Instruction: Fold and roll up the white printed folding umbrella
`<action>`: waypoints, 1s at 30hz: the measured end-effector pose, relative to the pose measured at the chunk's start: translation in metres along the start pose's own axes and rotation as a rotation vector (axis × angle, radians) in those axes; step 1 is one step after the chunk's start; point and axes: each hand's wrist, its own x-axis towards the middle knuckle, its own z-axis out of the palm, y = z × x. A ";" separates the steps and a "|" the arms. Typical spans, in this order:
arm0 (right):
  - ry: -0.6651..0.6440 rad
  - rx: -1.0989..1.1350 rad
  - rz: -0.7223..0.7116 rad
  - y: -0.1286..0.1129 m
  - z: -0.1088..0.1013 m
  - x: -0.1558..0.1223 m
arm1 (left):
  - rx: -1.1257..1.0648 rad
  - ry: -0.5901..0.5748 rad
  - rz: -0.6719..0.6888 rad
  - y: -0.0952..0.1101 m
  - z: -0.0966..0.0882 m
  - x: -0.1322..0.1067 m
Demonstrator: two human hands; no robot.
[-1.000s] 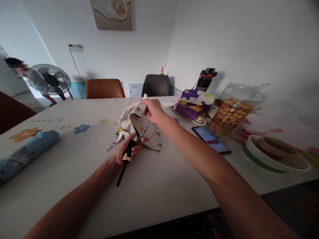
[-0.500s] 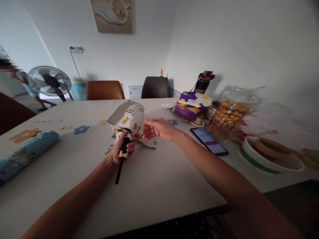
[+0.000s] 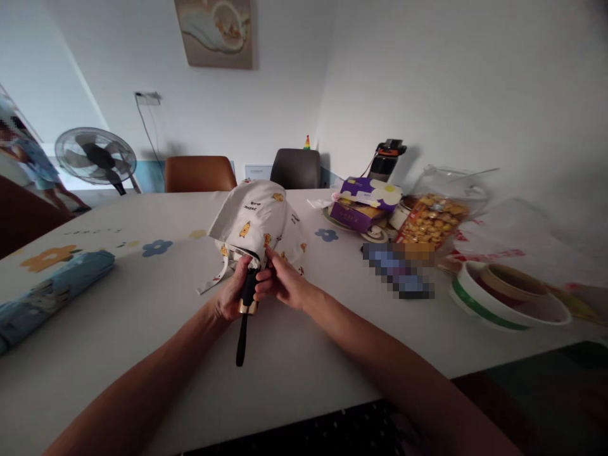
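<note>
A folded white umbrella (image 3: 254,218) with small yellow prints stands tilted up over the table (image 3: 142,304). My left hand (image 3: 232,296) is wrapped round its black handle (image 3: 247,290), whose wrist strap (image 3: 241,342) hangs down to the tabletop. My right hand (image 3: 280,284) is next to the handle, fingers closed and pinching the canopy's lower edge. A loose closing strap (image 3: 211,282) dangles at the left of the canopy.
A rolled blue umbrella (image 3: 52,288) lies at the table's left. At the right stand a purple box (image 3: 363,202), a snack bag (image 3: 430,221), a phone (image 3: 396,269), a black bottle (image 3: 387,158) and bowls (image 3: 513,294). Two chairs (image 3: 199,174), a fan (image 3: 95,155) and another person (image 3: 28,168) are behind.
My right hand let go of the canopy top, swung out, then came back to the canopy edge by the handle. My left hand tipped the umbrella more upright.
</note>
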 end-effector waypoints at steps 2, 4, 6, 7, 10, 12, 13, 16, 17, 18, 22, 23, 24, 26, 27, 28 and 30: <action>0.031 -0.008 -0.009 0.000 0.000 -0.002 | 0.008 -0.006 0.012 -0.002 0.001 -0.001; 0.070 -0.045 -0.020 0.000 0.000 -0.005 | 0.053 -0.033 -0.037 -0.004 0.002 -0.001; 0.096 -0.091 -0.033 0.000 0.000 -0.008 | 0.110 -0.062 -0.097 -0.006 0.001 -0.001; 0.104 -0.111 -0.038 0.000 0.000 -0.009 | 0.134 -0.069 -0.111 -0.007 0.001 -0.001; 0.114 -0.157 -0.058 0.000 0.002 -0.015 | 0.196 -0.029 -0.121 -0.008 0.003 -0.001; 0.113 -0.182 -0.084 -0.001 0.002 -0.018 | 0.237 0.027 -0.131 -0.008 0.006 -0.002; 0.117 -0.190 -0.099 -0.001 0.002 -0.019 | 0.259 0.053 -0.145 -0.007 0.009 -0.003; 0.156 -0.196 -0.145 -0.001 0.000 -0.020 | 0.306 0.113 -0.151 -0.007 0.017 -0.003; 0.173 -0.199 -0.158 -0.001 -0.001 -0.019 | 0.320 0.137 -0.141 -0.008 0.019 -0.003; 0.186 -0.208 -0.169 -0.002 -0.001 -0.019 | 0.338 0.169 -0.122 -0.009 0.021 -0.002; 0.226 -0.223 -0.201 -0.003 -0.002 -0.017 | 0.508 0.359 0.040 -0.021 0.025 0.003; 0.235 -0.195 -0.217 -0.004 -0.002 -0.017 | 0.565 0.409 0.105 -0.025 0.025 0.005; 0.239 -0.152 -0.235 -0.004 -0.002 -0.016 | 0.616 0.450 0.165 -0.028 0.025 0.006; 0.229 -0.057 -0.266 -0.004 -0.002 -0.014 | 0.682 0.506 0.234 -0.034 0.026 0.009; 0.217 -0.020 -0.276 -0.003 -0.002 -0.014 | 0.692 0.530 0.236 -0.036 0.027 0.009; 0.209 0.003 -0.281 -0.003 -0.003 -0.013 | 0.689 0.548 0.218 -0.037 0.028 0.010; 0.213 0.004 -0.261 -0.003 -0.005 -0.011 | 0.660 0.564 0.157 -0.036 0.030 0.009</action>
